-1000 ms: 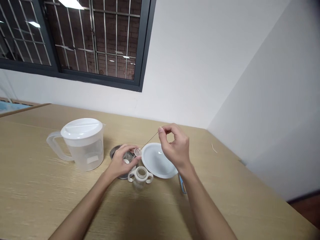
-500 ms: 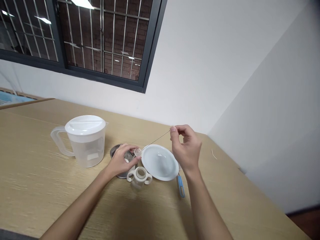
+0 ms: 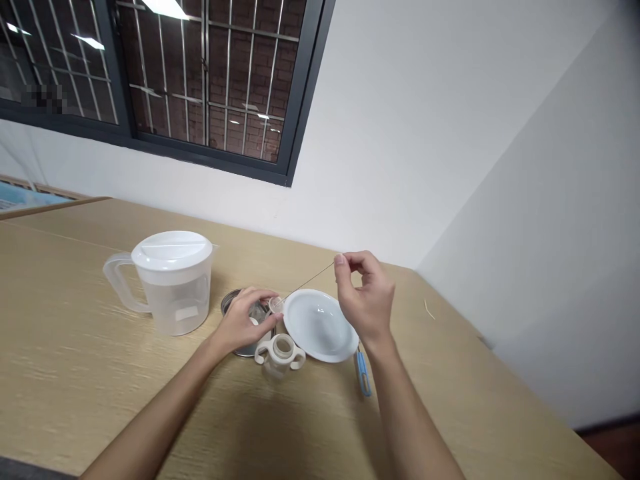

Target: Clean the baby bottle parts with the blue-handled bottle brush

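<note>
My left hand is closed, thumb and fingertips pinching a small clear round piece. My right hand pinches one end of a thin rod, like the wire stem of a fine brush. Its far end reaches into or against the clear piece; which of the two I cannot tell. Just below sits an uncapped baby bottle with two cream handles, standing upright. A white bowl lies between the hands. Partly hidden beneath my left hand is a round metal dish with small items in it.
To the left stands a lidded translucent pitcher with a handle. A blue-handled tool rests beside the bowl, its head hidden. Farther right, a small pale strip lies on the wooden table. Wall and barred window rise behind.
My right hand has shifted slightly left, towards the clear piece, bringing the rod along. The left hand keeps its hold in nearly the same place.
</note>
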A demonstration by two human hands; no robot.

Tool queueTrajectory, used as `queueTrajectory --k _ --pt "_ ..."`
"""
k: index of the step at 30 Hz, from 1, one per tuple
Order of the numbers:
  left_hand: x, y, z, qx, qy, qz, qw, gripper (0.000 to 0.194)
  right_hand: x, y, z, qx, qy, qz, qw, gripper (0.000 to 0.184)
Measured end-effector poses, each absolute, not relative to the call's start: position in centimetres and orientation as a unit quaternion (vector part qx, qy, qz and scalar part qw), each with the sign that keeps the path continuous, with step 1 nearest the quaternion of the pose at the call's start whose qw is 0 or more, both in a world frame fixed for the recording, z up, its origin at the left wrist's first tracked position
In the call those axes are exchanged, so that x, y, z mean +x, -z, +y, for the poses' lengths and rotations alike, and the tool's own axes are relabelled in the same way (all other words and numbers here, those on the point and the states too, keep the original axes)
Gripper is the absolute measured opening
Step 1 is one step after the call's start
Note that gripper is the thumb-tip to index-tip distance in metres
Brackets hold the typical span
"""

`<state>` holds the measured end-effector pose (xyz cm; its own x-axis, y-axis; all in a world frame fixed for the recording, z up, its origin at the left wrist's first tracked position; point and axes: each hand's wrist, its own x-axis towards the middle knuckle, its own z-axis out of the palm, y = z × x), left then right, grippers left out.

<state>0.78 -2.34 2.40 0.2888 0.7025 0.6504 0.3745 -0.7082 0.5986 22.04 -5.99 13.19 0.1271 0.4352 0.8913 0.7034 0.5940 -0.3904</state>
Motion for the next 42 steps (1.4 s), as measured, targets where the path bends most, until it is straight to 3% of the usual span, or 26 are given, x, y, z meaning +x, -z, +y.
queueTrajectory --k 20,42 --pt "0.7 -2.8 -2.6 0.768 -0.509 0.345 0.178 0.033 22.1 -12.9 -5.7 -0.449 0.129 -0.646 0.604 0.012" --pt "1.1 -2.6 -2.6 0.663 -0.595 0.364 0.271 0.029 19.7 -11.1 -5.2 -0.446 -0.016 -0.677 0.585 0.02"
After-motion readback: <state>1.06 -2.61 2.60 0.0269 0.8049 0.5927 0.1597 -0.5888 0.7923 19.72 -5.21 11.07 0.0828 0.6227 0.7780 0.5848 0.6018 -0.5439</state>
